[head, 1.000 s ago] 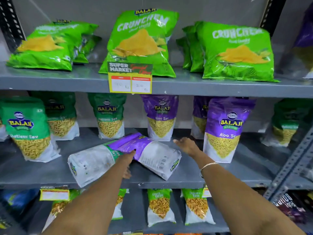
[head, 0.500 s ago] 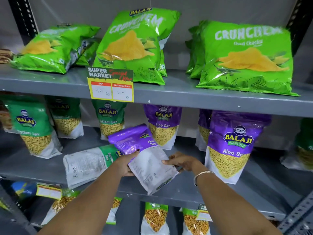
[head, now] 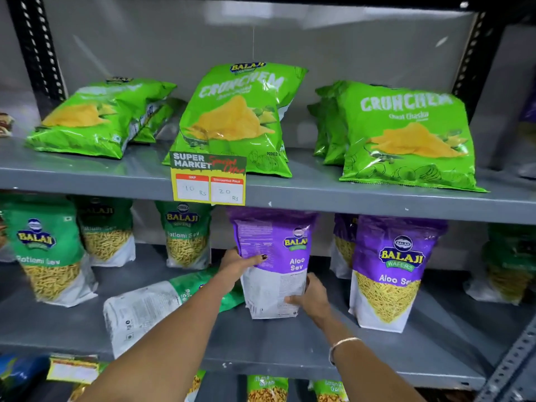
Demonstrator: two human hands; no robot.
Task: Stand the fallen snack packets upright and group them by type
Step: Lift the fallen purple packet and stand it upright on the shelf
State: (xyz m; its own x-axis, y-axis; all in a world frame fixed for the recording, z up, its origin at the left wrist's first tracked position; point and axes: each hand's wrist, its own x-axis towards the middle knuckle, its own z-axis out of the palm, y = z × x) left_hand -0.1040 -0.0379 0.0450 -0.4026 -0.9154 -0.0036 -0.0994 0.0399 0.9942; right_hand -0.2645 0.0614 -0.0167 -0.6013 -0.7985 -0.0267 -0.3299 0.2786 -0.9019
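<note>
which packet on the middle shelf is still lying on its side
The green Ratlami Sev packet at the shelf front, left of the hands, printed back showing. Every other packet on that shelf stands upright, including the purple Aloo Sev packet in both hands.

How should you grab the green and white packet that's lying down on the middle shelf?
Probably by the two long edges of the fallen green and white packet, from the front. It lies flat, white bottom toward you, green top pointing back right, so tipping the green end up would stand it.

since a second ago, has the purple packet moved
Yes. The purple packet was lying flat on the green packet; now both hands hold it upright on the middle shelf, right of that fallen packet.
</note>
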